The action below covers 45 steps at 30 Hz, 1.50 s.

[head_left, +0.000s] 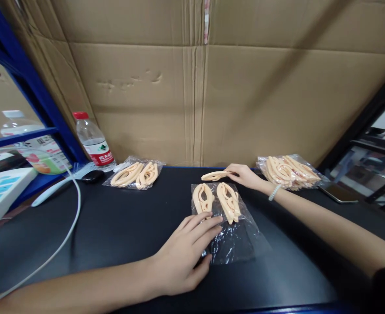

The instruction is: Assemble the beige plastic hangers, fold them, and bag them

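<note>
My right hand [243,175] pinches one end of a beige plastic piece [213,176], which looks like a folded travel hanger. It is held just beyond the top edge of a clear plastic bag [233,244]. Inside that bag, two similar folded hangers lie side by side, the left hanger [202,197] and the right hanger [228,201]. My left hand [189,253] rests on the bag's left side, fingers stretched out. Its fingertips cover the lower end of the left hanger.
Another bagged pair of hangers [135,174] lies at the back left, and a stack of bagged hangers [290,172] at the back right. A red-capped water bottle [96,146], a white cable [76,218] and a phone [338,193] are on the black table [130,231]. Cardboard [140,96] stands behind.
</note>
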Motion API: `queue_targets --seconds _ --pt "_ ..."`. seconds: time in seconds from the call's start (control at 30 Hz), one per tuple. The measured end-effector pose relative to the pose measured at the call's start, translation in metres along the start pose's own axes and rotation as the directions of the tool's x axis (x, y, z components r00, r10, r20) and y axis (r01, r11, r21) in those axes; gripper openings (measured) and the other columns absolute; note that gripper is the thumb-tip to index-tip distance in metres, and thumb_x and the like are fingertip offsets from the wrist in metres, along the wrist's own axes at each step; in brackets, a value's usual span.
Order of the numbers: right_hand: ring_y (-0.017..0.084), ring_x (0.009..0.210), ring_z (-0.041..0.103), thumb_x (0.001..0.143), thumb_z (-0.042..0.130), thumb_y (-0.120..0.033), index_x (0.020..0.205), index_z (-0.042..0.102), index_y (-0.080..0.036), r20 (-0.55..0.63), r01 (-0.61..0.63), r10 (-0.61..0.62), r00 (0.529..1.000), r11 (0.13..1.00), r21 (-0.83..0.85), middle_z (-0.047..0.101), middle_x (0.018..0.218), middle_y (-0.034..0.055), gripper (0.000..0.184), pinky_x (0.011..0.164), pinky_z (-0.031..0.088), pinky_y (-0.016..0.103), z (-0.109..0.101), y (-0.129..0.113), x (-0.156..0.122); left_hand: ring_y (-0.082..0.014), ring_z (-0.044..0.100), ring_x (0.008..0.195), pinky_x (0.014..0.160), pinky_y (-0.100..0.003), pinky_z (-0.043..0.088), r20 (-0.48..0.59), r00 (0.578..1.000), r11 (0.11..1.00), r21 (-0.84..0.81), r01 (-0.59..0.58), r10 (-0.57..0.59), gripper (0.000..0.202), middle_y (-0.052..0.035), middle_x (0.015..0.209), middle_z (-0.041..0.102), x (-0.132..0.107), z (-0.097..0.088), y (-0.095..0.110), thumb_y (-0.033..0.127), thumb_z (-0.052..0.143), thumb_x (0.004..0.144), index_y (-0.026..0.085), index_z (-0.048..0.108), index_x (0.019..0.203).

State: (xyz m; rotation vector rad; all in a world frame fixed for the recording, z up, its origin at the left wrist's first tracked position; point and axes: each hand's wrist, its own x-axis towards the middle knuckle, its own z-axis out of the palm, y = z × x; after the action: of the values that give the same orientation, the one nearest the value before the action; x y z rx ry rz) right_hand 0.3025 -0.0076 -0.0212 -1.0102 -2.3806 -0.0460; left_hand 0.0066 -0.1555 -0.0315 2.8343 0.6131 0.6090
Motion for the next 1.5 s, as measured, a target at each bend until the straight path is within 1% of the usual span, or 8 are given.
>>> queue_targets --seconds 0.13,0.3,0.43,0.57,0.8,0.97,1.1,1.5 --pt "0.02 0.083 0.067 0.095 0.051 -0.021 0.104 0.066 -0.014 -0.236 -0.132 0.125 0.964 0.991 -0.013 0.071 0.095 0.0094 0.019 0.075 0.054 0.035 -0.043 -0.032 -0.04 -0.0271 0.031 0.138 0.111 -0.048 0.036 -0.016 1.0 1.0 0.002 0.0 0.0 0.063 -0.0094 0.148 0.041 0.001 0.0 0.0 0.007 0.052 0.079 0.017 0.037 0.14" --pt "0.02 0.077 0.068 0.087 0.066 -0.023 0.098 0.068 -0.023 -0.603 -0.232 0.084 0.793 0.957 -0.172 0.072 0.089 0.0036 0.011 0.068 0.055 0.031 -0.096 -0.118 -0.091 -0.0261 0.032 0.137 0.111 -0.047 0.036 -0.031 1.0 1.0 0.004 0.005 -0.005 0.065 -0.0099 0.147 0.042 0.002 -0.001 0.0 0.007 0.05 0.081 0.017 0.031 0.143" --pt "0.022 0.089 0.067 0.095 0.051 -0.022 0.114 0.065 -0.024 -0.248 0.054 -0.118 0.962 0.967 -0.25 0.072 0.098 0.0053 0.024 0.073 0.056 0.033 -0.107 -0.186 -0.122 -0.0267 0.03 0.139 0.112 -0.049 0.034 -0.071 0.997 1.0 -0.013 0.001 -0.002 0.069 -0.0113 0.149 0.038 0.003 0.0 0.001 0.006 0.049 0.081 0.018 0.027 0.145" --pt "0.023 0.096 0.066 0.094 0.04 -0.015 0.112 0.069 -0.019 -0.086 0.237 -0.313 0.946 0.847 -0.475 0.072 0.106 0.0072 0.034 0.077 0.055 0.031 -0.092 -0.217 -0.121 -0.0277 0.025 0.141 0.113 -0.051 0.032 -0.107 0.994 1.0 -0.031 -0.007 0.003 0.074 -0.012 0.152 0.031 0.004 0.001 0.002 0.005 0.047 0.082 0.019 0.02 0.148" --pt "0.025 0.075 0.066 0.088 0.038 -0.002 0.098 0.07 0.0 0.008 0.388 -0.49 0.872 0.681 -0.622 0.071 0.087 0.0195 0.033 0.052 0.052 0.033 -0.03 -0.188 -0.072 -0.029 0.024 0.142 0.114 -0.051 0.032 -0.144 0.99 0.999 -0.049 0.0 -0.007 0.077 -0.0141 0.155 0.025 0.003 0.001 0.003 0.005 0.048 0.082 0.019 0.015 0.15" --pt "0.022 0.063 0.062 0.085 0.042 0.0 0.084 0.07 -0.002 0.0 0.281 -0.388 0.922 0.668 -0.688 0.067 0.072 0.016 0.028 0.05 0.052 0.031 0.008 -0.167 -0.052 -0.0279 0.025 0.142 0.115 -0.049 0.031 -0.109 0.994 1.0 -0.018 -0.008 0.006 0.08 -0.0145 0.155 0.025 0.001 0.002 0.002 0.006 0.049 0.079 0.016 0.014 0.15" --pt "0.029 0.079 0.065 0.08 0.045 0.0 0.097 0.068 0.002 0.014 0.177 -0.247 0.969 0.651 -0.738 0.069 0.091 0.0251 0.028 0.057 0.055 0.035 0.022 -0.172 -0.056 -0.0278 0.027 0.142 0.114 -0.049 0.032 -0.105 0.994 1.0 -0.003 -0.002 0.002 0.081 -0.0138 0.155 0.028 0.001 0.001 0.002 0.006 0.05 0.078 0.017 0.015 0.15" --pt "0.029 0.109 0.055 0.085 0.047 -0.002 0.117 0.062 -0.017 0.189 0.319 -0.258 0.947 0.814 -0.485 0.06 0.12 0.0154 0.038 0.085 0.051 0.045 -0.07 -0.139 -0.077 -0.0316 0.039 0.132 0.104 -0.05 0.041 -0.097 0.979 0.982 0.068 -0.174 0.18 0.046 -0.0112 0.143 0.045 -0.003 -0.033 -0.014 0.007 0.046 0.073 0.02 0.056 0.117"
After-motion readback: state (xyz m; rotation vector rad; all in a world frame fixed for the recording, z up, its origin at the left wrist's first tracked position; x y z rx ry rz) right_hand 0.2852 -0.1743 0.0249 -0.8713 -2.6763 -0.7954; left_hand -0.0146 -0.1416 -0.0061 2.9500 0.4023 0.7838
